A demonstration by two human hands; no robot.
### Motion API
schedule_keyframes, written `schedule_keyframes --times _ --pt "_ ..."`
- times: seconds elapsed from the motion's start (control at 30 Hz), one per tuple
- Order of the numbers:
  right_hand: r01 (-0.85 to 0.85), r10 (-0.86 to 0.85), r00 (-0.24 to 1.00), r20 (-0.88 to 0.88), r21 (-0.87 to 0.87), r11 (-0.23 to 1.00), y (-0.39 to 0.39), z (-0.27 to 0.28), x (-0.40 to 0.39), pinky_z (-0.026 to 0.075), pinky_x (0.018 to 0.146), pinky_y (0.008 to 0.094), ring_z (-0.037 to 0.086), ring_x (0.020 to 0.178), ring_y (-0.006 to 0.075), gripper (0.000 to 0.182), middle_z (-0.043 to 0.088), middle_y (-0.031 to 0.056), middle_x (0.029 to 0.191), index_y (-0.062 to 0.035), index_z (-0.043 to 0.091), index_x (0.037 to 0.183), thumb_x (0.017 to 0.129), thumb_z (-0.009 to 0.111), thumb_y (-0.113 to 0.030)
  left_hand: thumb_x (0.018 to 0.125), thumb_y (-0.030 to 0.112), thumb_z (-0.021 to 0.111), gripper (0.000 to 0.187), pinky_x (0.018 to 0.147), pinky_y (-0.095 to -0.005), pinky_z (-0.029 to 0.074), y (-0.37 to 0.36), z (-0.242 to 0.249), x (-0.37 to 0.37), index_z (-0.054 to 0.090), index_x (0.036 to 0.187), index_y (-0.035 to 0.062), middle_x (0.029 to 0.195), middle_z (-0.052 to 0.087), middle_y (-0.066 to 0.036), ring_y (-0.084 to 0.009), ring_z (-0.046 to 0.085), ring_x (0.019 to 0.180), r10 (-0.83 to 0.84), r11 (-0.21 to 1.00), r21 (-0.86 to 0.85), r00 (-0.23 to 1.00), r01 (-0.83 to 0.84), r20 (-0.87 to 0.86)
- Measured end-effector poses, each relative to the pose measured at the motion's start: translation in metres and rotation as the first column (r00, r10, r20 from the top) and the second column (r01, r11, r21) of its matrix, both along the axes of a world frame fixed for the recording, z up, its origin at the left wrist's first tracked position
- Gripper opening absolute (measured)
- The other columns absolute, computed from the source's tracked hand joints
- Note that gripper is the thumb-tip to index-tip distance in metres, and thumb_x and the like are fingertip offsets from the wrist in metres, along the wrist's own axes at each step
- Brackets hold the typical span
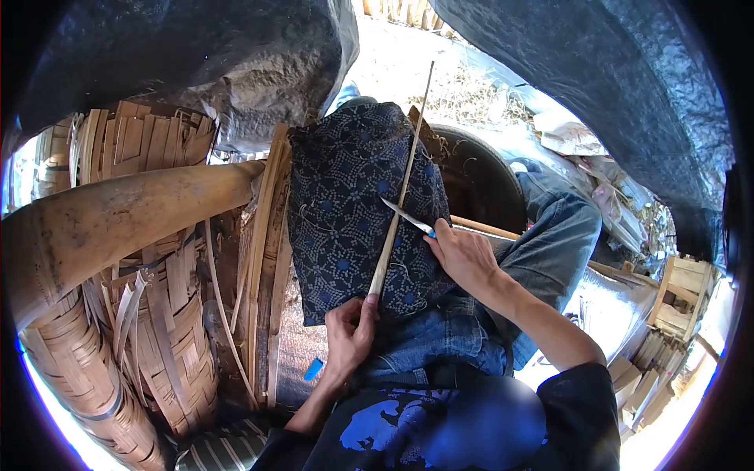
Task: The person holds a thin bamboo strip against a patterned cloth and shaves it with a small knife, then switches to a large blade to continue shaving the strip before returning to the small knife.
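My left hand [351, 334] is closed around the near end of a long, thin bamboo strip [399, 206], which points up and away from me. A knife [406, 214] with a blue part near its grip is in my right hand [467, 255], fingers wrapped round the handle. Its blade crosses the strip at about mid-length, the tip pointing left. Under both lies a dark blue patterned cloth [345, 228], spread over my lap. The strip's far end reaches past the cloth's upper edge.
A thick bamboo pole [141, 208] juts in from the left, above woven bamboo baskets [173, 345]. Beyond the cloth sits a dark round tub [479, 184]. A small blue piece [313, 369] lies near my left wrist. Dark plastic sheeting [597, 86] hangs overhead; a wooden crate [682, 294] stands at right.
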State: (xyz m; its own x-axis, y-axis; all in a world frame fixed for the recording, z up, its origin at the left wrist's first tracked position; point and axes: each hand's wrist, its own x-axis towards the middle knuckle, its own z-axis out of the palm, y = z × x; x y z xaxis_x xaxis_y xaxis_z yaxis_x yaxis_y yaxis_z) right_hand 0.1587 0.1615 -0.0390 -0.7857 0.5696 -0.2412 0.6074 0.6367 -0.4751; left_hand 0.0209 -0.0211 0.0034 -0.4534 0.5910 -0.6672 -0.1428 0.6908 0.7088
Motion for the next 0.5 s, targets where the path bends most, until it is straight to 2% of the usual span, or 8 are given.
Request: schedule_keyframes --times 0.07,0.13,0.3,0.4,0.43,0.5 --pt "-0.003 0.003 1.0 0.021 0.001 1.0 -0.002 -0.002 0.007 0.044 0.042 0.039 0.057 0.048 0.0272 0.026 0.056 0.0095 0.057 -0.0019 0.046 0.083 0.092 0.053 -0.025 0.094 0.028 0.052 0.04 0.04 -0.0207 0.024 0.001 0.001 -0.001 0.055 0.064 0.002 0.051 0.046 0.004 -0.0015 0.037 0.045 0.001 1.0 0.003 1.0 -0.001 0.022" --pt "-0.008 0.008 1.0 0.015 0.014 1.0 -0.004 -0.002 0.013 0.044 0.042 0.0392 0.057 0.048 0.0271 0.026 0.056 0.0094 0.057 -0.0019 0.046 0.083 0.092 0.053 -0.025 0.093 0.025 0.056 0.04 0.041 -0.0238 0.024 0.002 0.002 -0.002 0.058 0.064 -0.0026 0.05 0.045 0.003 -0.0023 0.036 0.047 0.019 1.0 -0.022 0.999 -0.019 0.04" --pt "0.005 -0.01 0.998 0.059 0.081 0.997 0.006 0.018 0.018 0.044 0.042 0.0399 0.057 0.047 0.0272 0.025 0.055 0.0096 0.057 -0.0017 0.046 0.083 0.092 0.053 -0.024 0.093 0.027 0.056 0.042 0.041 -0.024 0.024 0.003 0.004 -0.005 0.058 0.063 -0.0021 0.049 0.045 0.003 -0.0027 0.036 0.047 -0.01 1.0 -0.014 0.999 0.01 0.031" --pt "0.171 -0.168 0.985 -0.041 0.088 0.981 0.019 0.023 0.038 0.044 0.042 0.0413 0.057 0.049 0.0312 0.019 0.054 0.0122 0.058 -0.0009 0.044 0.086 0.092 0.052 -0.017 0.093 0.028 0.055 0.041 0.041 -0.0228 0.024 0.002 0.002 -0.006 0.056 0.063 0.0001 0.049 0.045 0.004 -0.0024 0.036 0.045 -0.018 1.0 0.009 1.0 0.018 0.013" --pt "0.18 -0.171 0.978 -0.123 0.068 0.981 0.021 0.023 0.046 0.043 0.042 0.0416 0.057 0.05 0.0327 0.018 0.054 0.0141 0.058 -0.0006 0.043 0.09 0.091 0.053 -0.016 0.093 0.029 0.054 0.041 0.04 -0.0213 0.024 0.001 0.001 -0.006 0.055 0.063 0.0022 0.05 0.045 0.005 -0.002 0.037 0.044 -0.024 1.0 0.016 1.0 0.024 0.016" --pt "0.136 -0.124 0.981 -0.152 0.071 0.988 0.017 0.03 0.047 0.044 0.043 0.0412 0.056 0.05 0.0325 0.018 0.054 0.0145 0.059 -0.0005 0.044 0.09 0.09 0.054 -0.016 0.094 0.029 0.054 0.04 0.04 -0.0212 0.024 -0.001 -0.003 -0.006 0.055 0.063 0.0023 0.05 0.045 0.005 -0.0019 0.037 0.044 -0.033 0.999 0.023 0.999 0.033 0.007"
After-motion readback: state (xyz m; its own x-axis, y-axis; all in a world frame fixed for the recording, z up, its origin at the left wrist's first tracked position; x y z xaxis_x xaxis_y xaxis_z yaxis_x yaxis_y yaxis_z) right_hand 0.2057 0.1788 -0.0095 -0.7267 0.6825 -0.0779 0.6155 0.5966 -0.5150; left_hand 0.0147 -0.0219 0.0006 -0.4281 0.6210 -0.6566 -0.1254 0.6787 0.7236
